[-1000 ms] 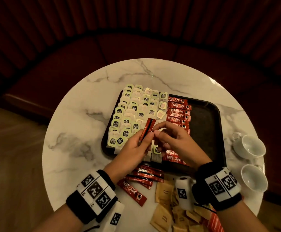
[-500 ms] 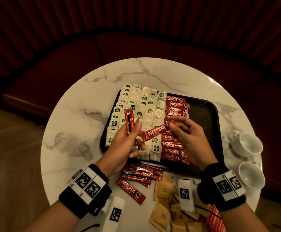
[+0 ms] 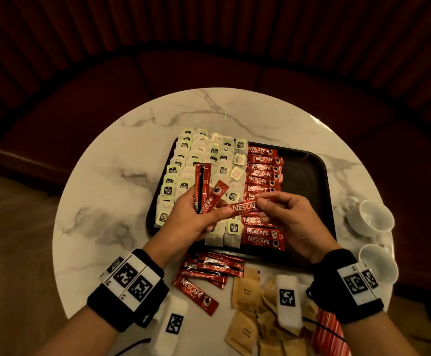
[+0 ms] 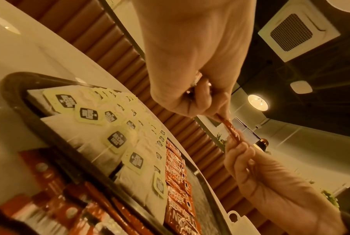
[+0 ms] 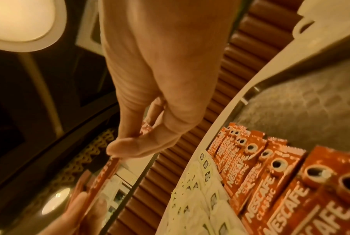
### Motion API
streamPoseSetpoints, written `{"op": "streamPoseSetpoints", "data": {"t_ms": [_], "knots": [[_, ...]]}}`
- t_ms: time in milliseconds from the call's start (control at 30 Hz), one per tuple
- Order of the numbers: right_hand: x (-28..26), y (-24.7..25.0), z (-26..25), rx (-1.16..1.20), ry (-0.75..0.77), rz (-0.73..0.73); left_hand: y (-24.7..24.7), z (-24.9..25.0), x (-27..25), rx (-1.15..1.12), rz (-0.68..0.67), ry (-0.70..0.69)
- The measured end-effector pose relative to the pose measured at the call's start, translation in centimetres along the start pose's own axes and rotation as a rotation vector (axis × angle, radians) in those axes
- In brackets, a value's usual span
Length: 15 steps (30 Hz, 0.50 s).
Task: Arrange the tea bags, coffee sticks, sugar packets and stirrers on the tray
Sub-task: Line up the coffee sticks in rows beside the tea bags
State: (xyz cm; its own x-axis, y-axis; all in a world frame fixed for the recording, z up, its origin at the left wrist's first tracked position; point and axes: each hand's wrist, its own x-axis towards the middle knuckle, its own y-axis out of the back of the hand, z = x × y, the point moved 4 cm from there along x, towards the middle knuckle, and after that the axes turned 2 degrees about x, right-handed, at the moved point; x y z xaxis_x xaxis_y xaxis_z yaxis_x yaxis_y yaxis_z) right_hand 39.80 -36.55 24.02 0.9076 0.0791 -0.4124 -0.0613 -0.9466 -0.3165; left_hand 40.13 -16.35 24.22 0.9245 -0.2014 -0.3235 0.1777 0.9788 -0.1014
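Note:
A black tray (image 3: pixel 309 176) on the marble table holds rows of tea bags (image 3: pixel 183 160) on its left and a column of red coffee sticks (image 3: pixel 264 160) down its middle. Above the tray my left hand (image 3: pixel 193 214) grips a fan of red coffee sticks (image 3: pixel 204 186). One coffee stick (image 3: pixel 242 208) lies level between both hands; my right hand (image 3: pixel 283 214) pinches its right end, and my left thumb presses its left end. The left wrist view shows that stick (image 4: pixel 230 130) stretched between the two hands. In the right wrist view my thumb and fingers pinch its end (image 5: pixel 145 128).
Loose coffee sticks (image 3: pixel 209 271) lie on the table before the tray's near edge. Brown sugar packets (image 3: pixel 250 312) and red-striped stirrers (image 3: pixel 330 332) sit near my right wrist. Two white cups (image 3: pixel 371 217) stand at the table's right edge. The tray's right part is bare.
My right hand has drawn one coffee stick out of the left hand's bundle and turned it level. The left hand has risen slightly, with its remaining sticks fanned apart.

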Motion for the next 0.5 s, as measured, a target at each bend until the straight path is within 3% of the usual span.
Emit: {"op": "streamPoseSetpoints", "data": {"t_ms": [133, 300, 500], "knots": [[1.4, 0.9, -1.0, -0.023, 0.002, 0.012, -0.1, -0.7, 0.1, -0.082, 0.043, 0.013], [6.2, 5.5, -3.1, 0.007, 0.044, 0.269, 0.8, -1.7, 0.3, -0.047, 0.092, 0.058], [12.3, 8.8, -2.4, -0.408, 0.021, 0.458, 1.2, -3.0, 0.1, -0.006, 0.101, 0.128]]}}
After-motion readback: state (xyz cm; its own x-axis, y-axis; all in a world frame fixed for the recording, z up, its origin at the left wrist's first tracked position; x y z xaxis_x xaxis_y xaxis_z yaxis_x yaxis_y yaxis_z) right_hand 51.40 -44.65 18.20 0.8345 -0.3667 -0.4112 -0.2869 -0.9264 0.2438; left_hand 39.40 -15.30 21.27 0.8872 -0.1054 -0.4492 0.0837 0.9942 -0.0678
